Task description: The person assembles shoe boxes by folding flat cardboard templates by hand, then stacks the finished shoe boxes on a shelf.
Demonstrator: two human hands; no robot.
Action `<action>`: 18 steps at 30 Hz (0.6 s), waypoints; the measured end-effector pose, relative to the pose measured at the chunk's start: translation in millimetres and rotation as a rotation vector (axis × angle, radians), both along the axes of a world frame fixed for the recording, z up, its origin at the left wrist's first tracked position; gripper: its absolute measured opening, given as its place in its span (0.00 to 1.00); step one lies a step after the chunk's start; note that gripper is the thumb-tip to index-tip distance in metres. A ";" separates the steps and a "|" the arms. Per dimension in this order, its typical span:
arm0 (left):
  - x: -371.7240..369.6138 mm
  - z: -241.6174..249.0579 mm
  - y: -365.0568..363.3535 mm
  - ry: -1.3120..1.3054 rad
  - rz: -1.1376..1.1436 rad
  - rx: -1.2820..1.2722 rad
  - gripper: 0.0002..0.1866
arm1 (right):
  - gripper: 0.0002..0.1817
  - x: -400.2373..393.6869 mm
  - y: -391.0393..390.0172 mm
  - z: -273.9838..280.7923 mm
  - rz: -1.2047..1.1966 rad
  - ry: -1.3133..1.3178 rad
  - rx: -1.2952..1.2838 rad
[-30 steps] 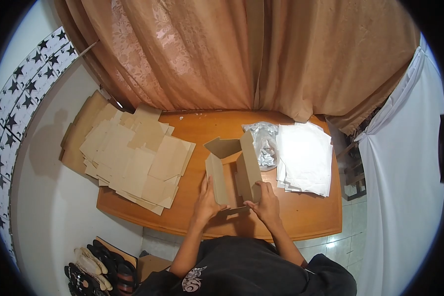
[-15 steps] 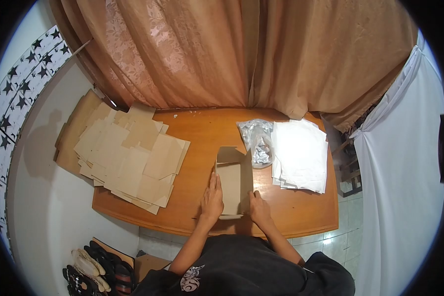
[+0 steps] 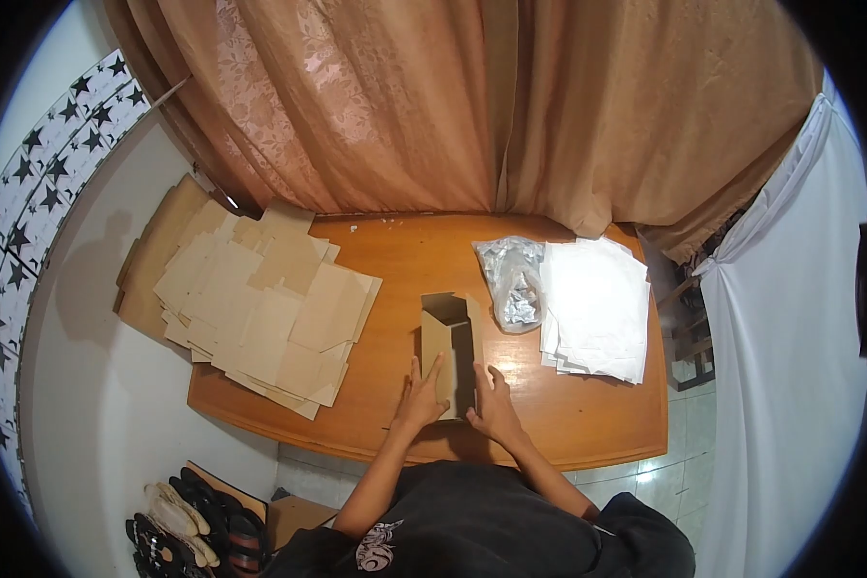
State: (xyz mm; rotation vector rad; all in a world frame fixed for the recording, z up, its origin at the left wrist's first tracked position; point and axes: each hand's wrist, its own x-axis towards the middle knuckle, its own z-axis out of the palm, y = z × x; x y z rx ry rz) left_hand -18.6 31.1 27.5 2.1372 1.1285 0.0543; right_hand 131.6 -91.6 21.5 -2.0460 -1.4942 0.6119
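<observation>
A brown cardboard box (image 3: 435,339) stands in front of me near the table's front edge, its top open and a dark gap showing inside. My left hand (image 3: 418,399) holds the left side and near end, with fingers spread along the left panel. At the right side, my right hand (image 3: 494,407) has its fingers up along the right wall and its thumb at the near end. The box is held between both hands. Its bottom is mostly hidden in shadow.
Flat cardboard pieces (image 3: 260,299) lie piled on the table's left. A clear plastic bag (image 3: 516,289) of silvery pieces sits beyond the box to the right, beside a stack of white sheets (image 3: 595,308). Curtains (image 3: 405,106) hang behind the wooden table (image 3: 356,405). Footwear (image 3: 202,525) stands lower left.
The box's side panels have come closer together and its opening is narrower. My right hand has moved inward to the box's near right corner. The whole view has shifted slightly.
</observation>
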 end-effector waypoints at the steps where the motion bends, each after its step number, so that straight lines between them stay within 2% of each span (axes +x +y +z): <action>1: 0.4 0.4 0.9 0.036 -0.018 -0.061 0.60 | 0.57 0.3 1.0 -4.2 0.038 -0.031 0.072; 4: 0.6 -13.9 6.4 0.119 -0.067 -0.111 0.65 | 0.59 -1.1 7.1 -15.1 0.030 -0.008 0.044; 7: -7.4 -31.9 7.5 0.058 -0.126 -0.179 0.68 | 0.59 3.4 9.8 -21.5 0.063 0.128 0.042; 11: -12.2 -49.4 -1.7 0.046 -0.141 -0.143 0.70 | 0.56 8.1 10.5 -26.7 0.149 0.113 -0.075; 14: -16.0 -50.9 -6.4 -0.034 -0.128 -0.142 0.72 | 0.53 3.3 9.3 -24.0 0.087 0.118 -0.086; 16: -16.9 -54.6 -6.6 -0.130 -0.084 -0.155 0.71 | 0.52 -2.1 9.4 -13.5 -0.054 0.229 -0.161; 17: -18.6 -56.1 -6.4 -0.130 -0.082 -0.156 0.71 | 0.52 -0.7 10.7 -19.7 -0.052 0.230 -0.162; 18: -20.7 -55.4 -6.5 -0.247 -0.086 -0.146 0.70 | 0.52 2.0 13.0 -25.7 -0.038 0.220 -0.136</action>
